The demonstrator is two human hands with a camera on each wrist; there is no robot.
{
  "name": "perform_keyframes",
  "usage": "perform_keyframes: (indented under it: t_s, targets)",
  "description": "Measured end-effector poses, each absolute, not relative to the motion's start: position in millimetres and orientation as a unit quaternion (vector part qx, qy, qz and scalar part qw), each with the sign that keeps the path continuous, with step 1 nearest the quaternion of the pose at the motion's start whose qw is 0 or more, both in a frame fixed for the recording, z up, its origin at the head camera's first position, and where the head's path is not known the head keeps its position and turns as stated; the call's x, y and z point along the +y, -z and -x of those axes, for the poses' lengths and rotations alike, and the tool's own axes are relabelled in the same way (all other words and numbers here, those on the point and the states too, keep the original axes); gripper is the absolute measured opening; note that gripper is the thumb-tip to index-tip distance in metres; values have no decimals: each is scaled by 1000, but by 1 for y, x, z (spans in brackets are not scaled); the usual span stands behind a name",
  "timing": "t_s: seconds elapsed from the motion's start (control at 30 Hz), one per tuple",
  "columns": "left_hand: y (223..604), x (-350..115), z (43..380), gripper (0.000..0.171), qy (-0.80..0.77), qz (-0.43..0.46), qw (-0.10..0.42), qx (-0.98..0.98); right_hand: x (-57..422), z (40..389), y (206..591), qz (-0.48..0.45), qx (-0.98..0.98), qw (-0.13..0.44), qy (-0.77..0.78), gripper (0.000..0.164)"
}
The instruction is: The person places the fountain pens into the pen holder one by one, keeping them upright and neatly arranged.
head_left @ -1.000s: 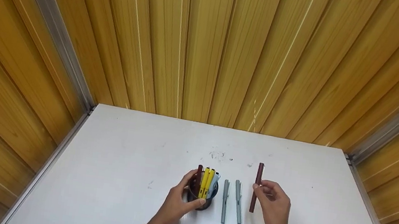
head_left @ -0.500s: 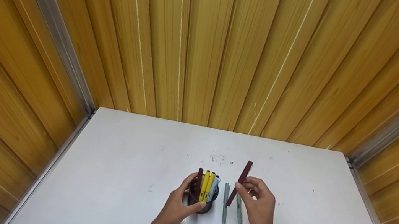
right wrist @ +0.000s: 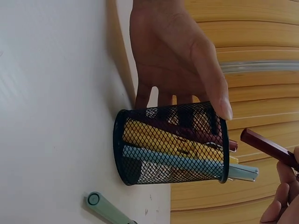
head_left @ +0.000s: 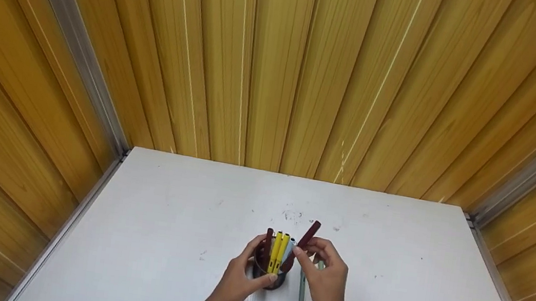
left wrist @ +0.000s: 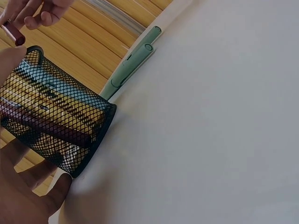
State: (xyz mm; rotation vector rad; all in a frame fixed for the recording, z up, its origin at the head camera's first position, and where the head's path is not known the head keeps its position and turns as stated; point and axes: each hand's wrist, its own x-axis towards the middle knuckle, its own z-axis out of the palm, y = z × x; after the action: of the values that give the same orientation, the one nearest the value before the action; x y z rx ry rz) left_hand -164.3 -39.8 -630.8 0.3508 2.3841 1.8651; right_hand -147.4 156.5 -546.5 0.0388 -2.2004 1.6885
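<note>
On the white counter (head_left: pixel 159 229), the left grip (head_left: pixel 236 277) curls round a black mesh cup (right wrist: pixel 119 149) with yellow pens (head_left: pixel 275 250) inside; just above it, the right grip (head_left: pixel 328 273) pinches a tilted dark red pen (head_left: pixel 309 233) (two green pens (left wrist: pixel 131 65) lie near the cup)

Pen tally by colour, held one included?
Dark red pens: 2 (one in the right hand, one in the cup)
Yellow pens: 2, in the cup
Light blue pen: 1 visible, in the cup
Green pens: 2, on the table
Total: 7 visible
</note>
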Motion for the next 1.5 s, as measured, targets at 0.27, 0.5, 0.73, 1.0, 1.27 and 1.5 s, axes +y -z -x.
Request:
perform_keyframes:
  t_s: [0.27, 0.5, 0.73, 1.0, 1.27, 1.5]
  targets:
    - [632, -41, 164, 87, -606, -108, 39, 787, 143, 147, 567, -81, -816, 232, -523, 31]
    - [630, -41, 165, 87, -594, -110, 26, 796, 139, 148, 583, -110, -833, 245, -484, 32]
    - [628, -40, 166, 86, -599, -115, 29, 792, 139, 146, 587, -100, -848, 208, -476, 23]
    - [629, -39, 167, 90, -601, -107, 33, 792, 150, 146, 588, -80, -843, 211, -488, 19]
    - [630, -38, 167, 94, -595, -90, 45, 797, 180, 150, 594, -19, -863, 203, -462, 26]
    - [632, -39, 165, 93, -604, -86, 58, 790, 204, 151, 608, 52, -886, 143, -438, 29]
